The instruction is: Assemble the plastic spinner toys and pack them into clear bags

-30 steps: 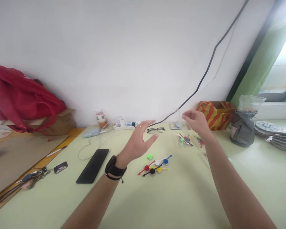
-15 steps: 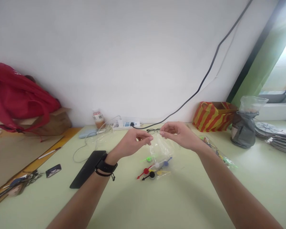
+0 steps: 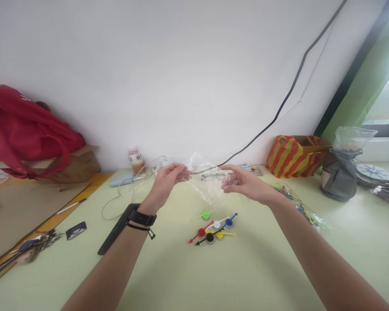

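A crumpled clear plastic bag (image 3: 207,183) hangs in the air above the table between my two hands. My left hand (image 3: 168,181), with a black watch on its wrist, pinches the bag's left edge. On the other side, my right hand (image 3: 244,185) has thumb and fingers closed around bunched plastic at the bag's right edge. Below lie several arrow spinners with round bases: a green one (image 3: 205,215), a red one (image 3: 201,233), a white one (image 3: 217,224), a blue one (image 3: 229,222), a black one (image 3: 209,237) and a yellow one (image 3: 220,235).
To the right lie a clear bag of coloured parts (image 3: 300,207), a striped bag (image 3: 294,157), a grey sack (image 3: 339,177) and stacked discs (image 3: 372,177). Leftward are a dark flat device (image 3: 113,235), keys (image 3: 40,244), a bottle (image 3: 136,160) and a cable (image 3: 103,211). Glasses (image 3: 214,176) sit behind the bag.
The plastic bag has risen off the spinners and is spread between my hands. The spinners now show uncovered. My hands are slightly farther apart, and the view has shifted a little.
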Demonstrator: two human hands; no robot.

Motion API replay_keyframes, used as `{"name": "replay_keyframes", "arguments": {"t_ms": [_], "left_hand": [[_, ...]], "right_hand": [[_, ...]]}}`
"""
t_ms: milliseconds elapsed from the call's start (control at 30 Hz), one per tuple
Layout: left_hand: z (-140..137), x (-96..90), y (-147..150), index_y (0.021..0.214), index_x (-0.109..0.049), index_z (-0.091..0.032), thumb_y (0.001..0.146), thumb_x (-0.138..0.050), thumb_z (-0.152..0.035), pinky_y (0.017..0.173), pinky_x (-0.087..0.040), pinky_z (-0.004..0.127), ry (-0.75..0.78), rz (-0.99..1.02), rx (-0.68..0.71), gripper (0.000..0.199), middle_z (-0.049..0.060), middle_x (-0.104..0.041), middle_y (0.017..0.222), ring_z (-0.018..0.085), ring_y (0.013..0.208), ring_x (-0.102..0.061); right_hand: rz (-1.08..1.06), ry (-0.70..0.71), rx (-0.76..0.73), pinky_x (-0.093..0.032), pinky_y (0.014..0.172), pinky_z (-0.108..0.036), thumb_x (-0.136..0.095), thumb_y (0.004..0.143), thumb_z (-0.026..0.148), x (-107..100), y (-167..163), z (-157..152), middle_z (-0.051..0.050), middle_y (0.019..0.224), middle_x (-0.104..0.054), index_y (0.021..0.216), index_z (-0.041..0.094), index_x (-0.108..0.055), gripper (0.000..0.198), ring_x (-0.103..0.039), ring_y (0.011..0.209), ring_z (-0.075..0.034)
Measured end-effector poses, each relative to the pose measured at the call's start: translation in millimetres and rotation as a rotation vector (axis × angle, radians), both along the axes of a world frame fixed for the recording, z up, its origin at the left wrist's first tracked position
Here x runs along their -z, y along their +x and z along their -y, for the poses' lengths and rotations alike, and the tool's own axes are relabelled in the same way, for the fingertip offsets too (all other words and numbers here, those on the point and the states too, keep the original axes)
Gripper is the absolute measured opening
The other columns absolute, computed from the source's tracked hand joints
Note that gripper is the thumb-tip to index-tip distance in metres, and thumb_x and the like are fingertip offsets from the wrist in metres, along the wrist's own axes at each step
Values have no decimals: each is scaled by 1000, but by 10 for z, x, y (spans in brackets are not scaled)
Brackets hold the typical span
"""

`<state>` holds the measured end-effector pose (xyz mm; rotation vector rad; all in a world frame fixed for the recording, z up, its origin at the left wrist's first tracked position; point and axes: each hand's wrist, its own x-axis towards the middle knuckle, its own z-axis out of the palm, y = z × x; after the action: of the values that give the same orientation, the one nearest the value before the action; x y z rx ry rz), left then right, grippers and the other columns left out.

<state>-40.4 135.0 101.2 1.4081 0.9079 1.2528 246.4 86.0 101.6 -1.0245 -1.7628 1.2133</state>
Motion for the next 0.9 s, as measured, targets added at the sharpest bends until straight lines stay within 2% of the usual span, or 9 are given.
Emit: {"name": "replay_keyframes", "arguments": {"t_ms": [133, 267, 400, 500, 567, 633, 733, 800, 900], "left_hand": [[49, -46, -36, 115, -70, -17, 92, -71, -50, 94, -58, 41, -105, -4, 221, 40, 15, -77, 116, 26, 97, -77], [122, -52, -5, 121, -69, -14, 88, -76, -51, 86, -60, 40, -67, -189, 224, 50, 15, -80, 101, 25, 86, -78], [146, -44, 22, 117, -68, -13, 88, -76, -54, 85, -62, 42, -79, -171, 198, 51, 14, -81, 88, 26, 80, -78], [155, -58, 32, 118, -68, -15, 89, -75, -51, 88, -61, 41, -85, -116, 187, 47, 16, -81, 101, 27, 88, -79], [166, -73, 40, 123, -68, -17, 92, -73, -49, 90, -60, 39, -79, -90, 215, 44, 16, -76, 121, 28, 100, -77], [183, -88, 48, 130, -67, -22, 95, -69, -48, 91, -60, 37, -74, -65, 275, 44, 15, -66, 141, 29, 110, -75], [209, -107, 61, 142, -60, -28, 97, -68, -46, 88, -59, 34, -84, -16, 336, 50, 13, -59, 150, 28, 111, -74], [219, -110, 72, 145, -58, -29, 97, -68, -46, 85, -59, 33, -95, 6, 328, 52, 13, -60, 149, 27, 107, -75], [220, -89, 95, 141, -60, -26, 99, -62, -54, 82, -59, 33, -90, 4, 300, 51, 15, -64, 144, 28, 105, -76]], "right_hand": [[-4, 13, -4, -56, 89, -39, -72, 82, 23, -23, 29, -8, -2, 95, -69, 131, 27, -57, 52, -68, 96, -21], [40, 60, 20, -55, 81, -35, -68, 83, 21, -33, -12, 11, -1, 94, -68, 129, 27, -56, 49, -69, 90, -20], [9, 191, 278, -45, 60, -29, -74, 79, 32, -16, -64, -15, -1, 97, -64, 112, 25, -56, 38, -64, 73, -17], [148, 405, 509, -38, 60, -30, -80, 74, 39, -8, -75, -41, 0, 81, -58, 84, 23, -56, 31, -52, 65, -15], [271, 503, 554, -36, 62, -31, -80, 75, 40, -14, -72, -46, 0, 71, -53, 73, 22, -59, 28, -47, 66, -16], [329, 504, 539, -34, 62, -32, -77, 79, 41, -26, -69, -40, 1, 66, -49, 74, 22, -68, 21, -44, 64, -16], [363, 459, 553, -31, 58, -31, -72, 82, 42, -51, -80, -19, 2, 61, -45, 84, 23, -76, 19, -41, 58, -15], [370, 434, 522, -30, 57, -31, -65, 87, 46, -70, -95, -2, 1, 59, -45, 82, 22, -76, 27, -39, 57, -15], [280, 289, 405, -29, 56, -31, -54, 93, 62, -85, -118, 15, 1, 59, -46, 77, 21, -73, 48, -39, 57, -15]]}}
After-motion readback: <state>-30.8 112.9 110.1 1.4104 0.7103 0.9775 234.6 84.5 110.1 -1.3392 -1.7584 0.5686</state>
